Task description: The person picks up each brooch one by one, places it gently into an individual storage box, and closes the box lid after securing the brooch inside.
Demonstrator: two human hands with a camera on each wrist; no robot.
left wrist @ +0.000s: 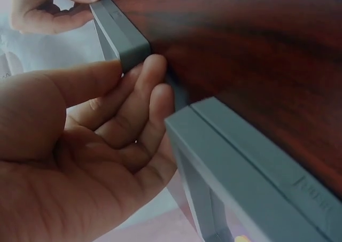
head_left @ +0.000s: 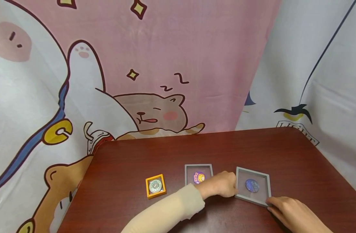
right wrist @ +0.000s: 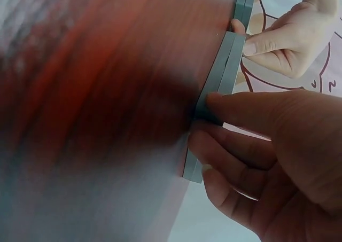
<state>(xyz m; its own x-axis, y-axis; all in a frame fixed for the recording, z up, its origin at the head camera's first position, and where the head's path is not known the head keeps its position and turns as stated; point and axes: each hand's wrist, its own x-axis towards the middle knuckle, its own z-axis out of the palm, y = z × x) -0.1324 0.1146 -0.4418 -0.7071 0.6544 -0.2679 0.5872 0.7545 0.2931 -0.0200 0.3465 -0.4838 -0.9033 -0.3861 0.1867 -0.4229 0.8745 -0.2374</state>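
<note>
A square grey display frame [head_left: 253,171] with a clear middle holds a round blue badge [head_left: 252,185]. My left hand [head_left: 225,185] pinches its left side near the lower corner, thumb on one face and fingers on the other. At the lower right corner, my right hand [head_left: 294,212] pinches the same frame between thumb and fingers, as the right wrist view shows along the grey edge [right wrist: 219,76]. Under my left wrist, partly hidden by it, is a second grey frame [head_left: 199,165] with a purple and yellow badge [head_left: 199,177].
A smaller orange frame [head_left: 147,187] with a pale green round badge [head_left: 155,186] sits left on the dark red-brown table [head_left: 122,168]. Behind the table hangs a cartoon-printed curtain [head_left: 218,64].
</note>
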